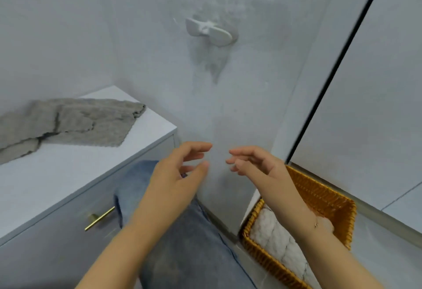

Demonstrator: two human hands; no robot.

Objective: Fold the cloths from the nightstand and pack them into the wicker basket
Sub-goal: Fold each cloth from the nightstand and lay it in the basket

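Hovering in front of the wall, the left hand (177,172) and right hand (253,163) were both empty, fingers loosely spread and slightly curled, tips facing each other and apart. Grey cloths (75,124) lay rumpled and overlapping on the nightstand (57,174), well to the left of both hands. On the floor at the right stood the basket (324,199), with a white cloth (278,240) already lying inside it.

The grey cloths looked like soft, thick terry: light, limp and not slippery, likely to sag and drape when lifted. Pinching the top one at two neighbouring corners, such as the far corner (140,108) near the wall, would probably let it hang flat for folding. Grabbing the middle would likely bunch it.
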